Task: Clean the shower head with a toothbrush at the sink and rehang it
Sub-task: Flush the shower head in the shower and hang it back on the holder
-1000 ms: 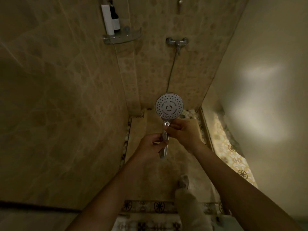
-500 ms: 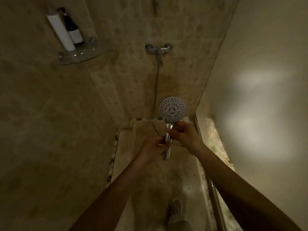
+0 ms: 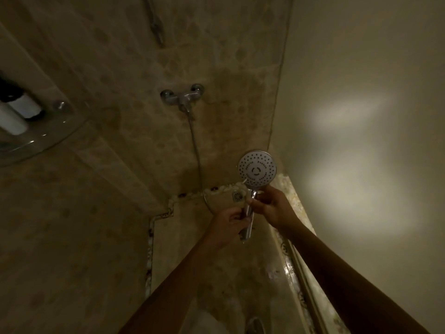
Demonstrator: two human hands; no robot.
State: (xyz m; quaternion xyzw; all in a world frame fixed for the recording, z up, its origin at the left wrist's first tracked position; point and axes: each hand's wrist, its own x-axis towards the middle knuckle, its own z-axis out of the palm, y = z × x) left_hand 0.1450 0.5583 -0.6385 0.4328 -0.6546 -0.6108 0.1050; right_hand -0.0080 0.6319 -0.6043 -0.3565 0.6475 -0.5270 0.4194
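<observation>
- The person is standing in a dim tiled shower stall, holding the shower head [image 3: 257,168] out in front with both hands. Its round spray face is turning toward the camera.
- The left hand [image 3: 228,224] is gripping the lower part of the chrome handle [image 3: 248,229], with the fingers curling round it.
- The right hand [image 3: 272,206] is pinching the handle higher up, just under the head, fingers closing on it.
- A thin pale sliver [image 3: 244,181] is sticking out at the lower left edge of the spray face; the light is too poor to tell what it is.
- The hose [image 3: 196,150] is hanging down from the tap [image 3: 181,96] on the back wall and curving in behind the left hand.
- A square drain [image 3: 237,196] is showing on the floor just left of the handle.
- A glass corner shelf [image 3: 43,138] is jutting from the left wall, carrying a white bottle [image 3: 12,121] and a dark bottle [image 3: 24,107] side by side.
- Two soft patches of light are lying on the plain right wall [image 3: 361,68].
- The toe of a shoe [image 3: 255,325] is peeking in at the bottom edge, between the two forearms.
</observation>
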